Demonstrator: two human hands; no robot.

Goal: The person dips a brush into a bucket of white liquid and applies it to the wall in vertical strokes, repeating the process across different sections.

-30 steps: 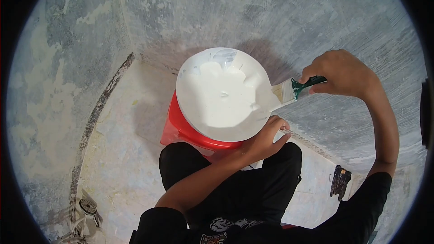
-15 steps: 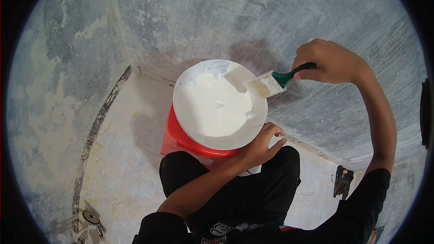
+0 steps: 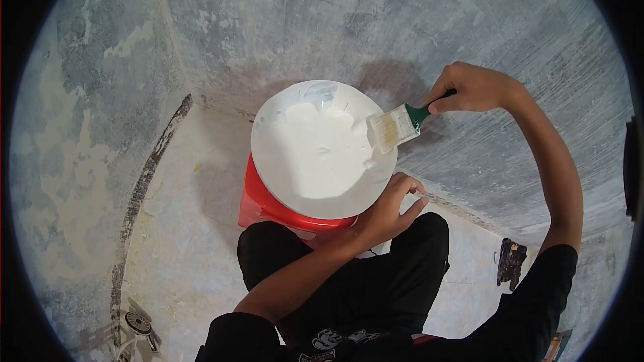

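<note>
A white bowl (image 3: 268, 161) of white paint (image 3: 315, 161) rests tilted on a red stool or container (image 3: 258, 201). My right hand (image 3: 473, 87) grips the green handle of a paintbrush (image 3: 396, 129), whose bristles lie over the bowl's right inner rim. Beside the bowl's lower right edge, my left hand (image 3: 392, 211) has thumb and fingers apart, with some fingers hidden behind the rim; it seems to touch the bowl from outside.
A grey, patchy wall (image 3: 288, 20) rises ahead and meets another wall (image 3: 87, 147) at the left corner. A small fan-like object (image 3: 138, 322) is at the lower left. A dark object (image 3: 511, 263) lies at the right on the pale floor (image 3: 188, 234).
My right hand has moved slightly left, and the brush has turned so its bristles point more downward at the rim. The bowl has shifted slightly up and left in view.
</note>
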